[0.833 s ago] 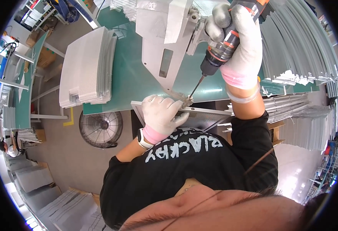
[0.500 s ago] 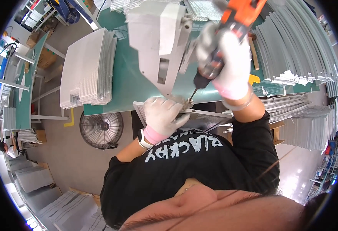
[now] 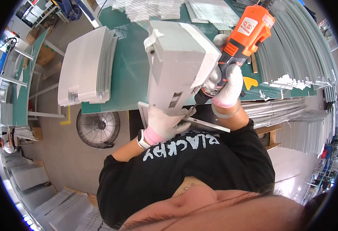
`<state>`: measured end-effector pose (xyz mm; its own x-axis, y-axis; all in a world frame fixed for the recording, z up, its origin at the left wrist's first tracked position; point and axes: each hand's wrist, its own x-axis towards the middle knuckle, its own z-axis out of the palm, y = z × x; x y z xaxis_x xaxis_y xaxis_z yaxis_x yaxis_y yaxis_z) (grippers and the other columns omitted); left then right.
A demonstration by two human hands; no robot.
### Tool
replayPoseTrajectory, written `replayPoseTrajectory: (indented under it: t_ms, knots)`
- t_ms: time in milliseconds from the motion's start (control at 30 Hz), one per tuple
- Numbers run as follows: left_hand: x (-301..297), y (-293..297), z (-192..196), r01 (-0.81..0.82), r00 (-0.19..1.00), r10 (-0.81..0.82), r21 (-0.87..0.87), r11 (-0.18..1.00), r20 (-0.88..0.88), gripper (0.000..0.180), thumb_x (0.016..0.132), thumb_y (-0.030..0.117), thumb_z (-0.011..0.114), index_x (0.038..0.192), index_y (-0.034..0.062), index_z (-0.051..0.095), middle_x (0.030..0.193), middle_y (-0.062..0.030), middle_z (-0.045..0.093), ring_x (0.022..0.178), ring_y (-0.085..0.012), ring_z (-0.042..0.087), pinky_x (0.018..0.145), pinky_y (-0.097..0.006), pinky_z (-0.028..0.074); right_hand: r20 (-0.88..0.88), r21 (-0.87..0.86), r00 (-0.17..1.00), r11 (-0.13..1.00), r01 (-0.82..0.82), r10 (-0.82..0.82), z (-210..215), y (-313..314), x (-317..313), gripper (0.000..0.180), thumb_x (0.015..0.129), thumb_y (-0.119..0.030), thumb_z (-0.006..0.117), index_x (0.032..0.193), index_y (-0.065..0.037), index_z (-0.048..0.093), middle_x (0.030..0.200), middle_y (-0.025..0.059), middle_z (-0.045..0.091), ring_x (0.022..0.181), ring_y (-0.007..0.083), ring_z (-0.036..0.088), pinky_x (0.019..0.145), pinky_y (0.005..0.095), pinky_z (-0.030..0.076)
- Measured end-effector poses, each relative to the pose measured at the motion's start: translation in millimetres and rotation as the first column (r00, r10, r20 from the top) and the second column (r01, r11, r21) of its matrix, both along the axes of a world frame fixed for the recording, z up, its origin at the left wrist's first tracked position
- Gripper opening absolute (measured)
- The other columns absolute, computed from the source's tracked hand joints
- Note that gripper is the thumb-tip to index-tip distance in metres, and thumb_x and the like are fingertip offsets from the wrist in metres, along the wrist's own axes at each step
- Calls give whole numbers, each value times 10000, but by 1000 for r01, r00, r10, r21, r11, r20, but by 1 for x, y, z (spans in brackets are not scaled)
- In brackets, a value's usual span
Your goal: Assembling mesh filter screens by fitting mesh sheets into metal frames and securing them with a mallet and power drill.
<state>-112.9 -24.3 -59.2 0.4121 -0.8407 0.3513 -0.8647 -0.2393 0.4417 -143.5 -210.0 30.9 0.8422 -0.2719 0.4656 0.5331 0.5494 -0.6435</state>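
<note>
Right hand grips the orange driver; left hand curls by the frame, hold unclear.

Before me, the worktop carries a sheet stack at left, panels at right. Between them, the drill in my right grip is right of the casing. A fan stands left of me.
</note>
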Motion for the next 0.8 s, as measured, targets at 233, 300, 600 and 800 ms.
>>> replayPoseTrajectory:
  t_ms: [233, 300, 600, 800]
  knots:
    - [-5, 0, -12, 60, 997, -52, -173, 983, 54, 381, 712, 275, 783, 1082, 212, 720, 709, 62, 591, 627, -120, 591, 576, -305, 460, 41, -12, 999, 1000, 6, -6, -12, 3, 6, 635, 844, -388, 732, 1232, -29, 381, 601, 40, 473, 444, 104, 431, 373, 232, 338]
    - [-4, 1, -12, 57, 997, -49, -177, 983, 52, 385, 716, 273, 782, 1091, 211, 719, 712, 59, 594, 625, -122, 591, 578, -310, 463, 38, -23, 999, 999, -34, 35, -8, -1, 7, 643, 847, -390, 731, 1243, -26, 378, 612, 43, 478, 443, 104, 430, 373, 230, 335]
    - [15, -7, 10, -74, 974, 96, -116, 991, 203, 322, 684, 328, 762, 949, 157, 699, 749, -11, 606, 717, -258, 593, 675, -423, 425, 133, -48, 985, 994, -102, 107, 54, -54, 35, 444, 915, -353, 635, 1182, -7, 558, 846, 76, 630, 604, 114, 555, 498, 236, 432]
    - [83, -38, 22, -197, 950, 220, -121, 973, 220, 310, 741, 356, 726, 930, 115, 682, 685, -59, 595, 688, -276, 583, 672, -441, 393, 82, -106, 973, 968, 225, -217, 121, -76, 41, 471, 962, -379, 575, 1303, -61, 505, 731, 6, 542, 529, 91, 481, 455, 200, 375]
